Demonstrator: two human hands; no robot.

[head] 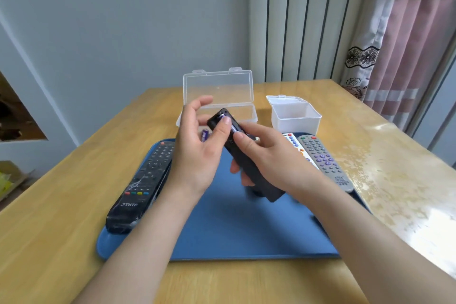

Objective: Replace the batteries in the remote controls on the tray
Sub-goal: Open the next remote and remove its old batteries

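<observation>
Above the blue tray (pixel 234 234) I hold a black remote (pixel 249 168) back side up, its battery bay uncovered at the far end. My right hand (pixel 269 155) grips its body from the right. My left hand (pixel 199 148) has its thumb pressed on a purple battery (pixel 228 122) lying in the bay, the other fingers spread apart. A second purple battery (pixel 204 135) shows behind my left hand. A black remote (pixel 143 185) lies on the tray's left edge. A grey remote (pixel 325 163) and a white remote (pixel 294 144) lie on its right.
A clear plastic box (pixel 218 96) with its lid up stands behind the tray. A white square tub (pixel 294 116) with its lid open is to its right. The wooden table (pixel 61 192) meets a wall at the back and a curtain at the right.
</observation>
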